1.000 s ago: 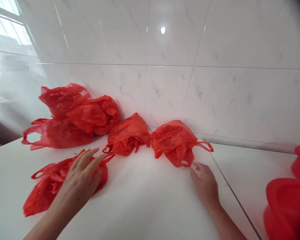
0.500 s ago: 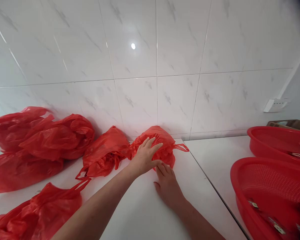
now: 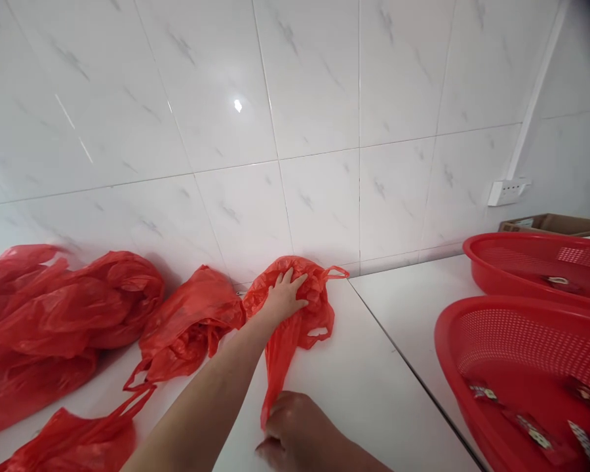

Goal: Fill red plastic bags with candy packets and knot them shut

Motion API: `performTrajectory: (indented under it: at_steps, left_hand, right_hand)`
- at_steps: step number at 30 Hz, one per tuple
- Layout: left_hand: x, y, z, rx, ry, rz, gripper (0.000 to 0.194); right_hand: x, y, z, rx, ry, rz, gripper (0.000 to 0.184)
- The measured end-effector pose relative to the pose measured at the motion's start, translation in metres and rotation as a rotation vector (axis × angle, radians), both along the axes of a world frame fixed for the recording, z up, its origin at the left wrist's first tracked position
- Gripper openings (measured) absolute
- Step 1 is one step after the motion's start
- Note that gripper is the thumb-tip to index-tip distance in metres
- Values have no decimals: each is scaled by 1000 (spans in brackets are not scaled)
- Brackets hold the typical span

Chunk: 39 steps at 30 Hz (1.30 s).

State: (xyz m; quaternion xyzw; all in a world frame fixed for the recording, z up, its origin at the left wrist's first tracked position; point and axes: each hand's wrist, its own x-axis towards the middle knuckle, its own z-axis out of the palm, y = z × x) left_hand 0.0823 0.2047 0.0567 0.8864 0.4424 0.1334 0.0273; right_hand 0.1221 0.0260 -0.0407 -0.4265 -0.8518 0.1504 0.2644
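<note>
Several red plastic bags lie on a white table against a tiled wall. My left hand reaches far forward and presses down flat on the rightmost red bag, fingers spread over its top. My right hand is close to me at the bottom of the view, pinching a stretched strip of that same bag and pulling it toward me. The strip runs taut between the two hands.
More red bags lie to the left: one beside the held bag, a heap further left, and one at the near left. Two red mesh baskets with small packets stand at the right. A cardboard box and a wall socket are behind.
My left hand left the near-left bag and came to rest on the rightmost bag. My right hand took hold of that bag's edge and drew it toward me. The view swung right.
</note>
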Motion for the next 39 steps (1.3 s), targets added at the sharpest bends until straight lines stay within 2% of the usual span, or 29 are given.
performTrajectory:
  at_steps: [4, 7, 9, 13, 16, 19, 21, 23, 24, 26, 27, 29, 30, 34, 36, 39]
  left_hand:
    - [-3, 8, 1, 15, -11, -19, 69]
    - [-8, 6, 8, 39, -10, -39, 67]
    - [-15, -3, 15, 68, -17, -66, 65]
    - [-38, -38, 20, 213, -93, -121, 51]
    - [-63, -71, 9, 323, -155, -262, 41]
    - [-88, -99, -11, 213, -80, -434, 56]
    - [-101, -114, -25, 105, -23, -466, 67]
    - [-109, -127, -36, 35, -12, -425, 59]
    - [-111, -132, -40, 20, -27, -401, 47]
    - [-113, -142, -45, 30, -90, -383, 23]
    - [-113, -146, -46, 51, -138, -383, 18]
    - [-113, -157, -46, 108, -266, -361, 17]
    - [-112, -162, -45, 139, -342, -329, 16]
    - [-112, -180, -42, 204, -619, -114, 13]
    - [-111, -184, -42, 149, -714, -6, 13]
    - [-110, -182, -42, 23, -857, 165, 11]
  right_hand:
    - [-28, -7, -16, -122, -42, 117, 26]
    - [-44, -14, -27, -191, -23, 112, 25]
    - [-45, -21, -26, -188, 23, 107, 22]
    - [-25, -37, 1, -195, 85, 123, 12]
    - [-7, -54, 27, -304, 180, 59, 12]
    - [7, -74, 45, -465, 378, -21, 18]
    - [19, -85, 55, -531, 558, -49, 11]
    - [35, -91, 65, -492, 729, -140, 4]
    - [45, -91, 70, -422, 792, -230, 8]
    - [67, -88, 78, -219, 877, -502, 19]
    - [77, -85, 81, -109, 903, -650, 23]
    - [94, -79, 83, 64, 944, -879, 30]
    - [100, -77, 82, 114, 962, -943, 32]
    - [102, -74, 76, 128, 937, -984, 36]
    - [95, -75, 71, 92, 945, -951, 39]
    - [86, -75, 62, 5, 1111, -828, 42]
